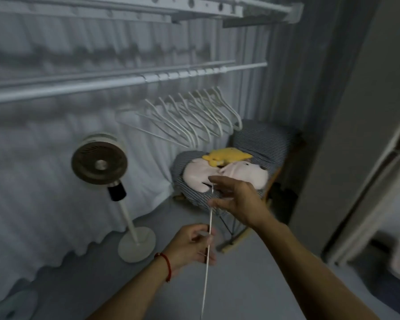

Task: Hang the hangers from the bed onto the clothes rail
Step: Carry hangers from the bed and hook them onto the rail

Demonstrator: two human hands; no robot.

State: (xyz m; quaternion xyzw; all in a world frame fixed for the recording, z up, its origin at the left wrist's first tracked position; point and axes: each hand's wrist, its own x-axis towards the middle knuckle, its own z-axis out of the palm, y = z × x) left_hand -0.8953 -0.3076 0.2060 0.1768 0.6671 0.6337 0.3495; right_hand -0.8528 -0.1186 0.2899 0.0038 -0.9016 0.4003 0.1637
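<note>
White hanger point(207, 241) edge-on — pinched by both hands, left point(189, 245) low, right point(236, 199) high; no legible writing.

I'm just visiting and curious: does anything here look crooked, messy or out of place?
Little stands out. The hung hangers on the rail sit bunched at its right end, swung at a slant. Soft toys lie heaped on the striped chair. Both hands, left and right, hold a white hanger seen edge-on.

Both arms reach forward; left hand point(191, 244) and right hand point(237, 199) fingers curled, pinching.
</note>
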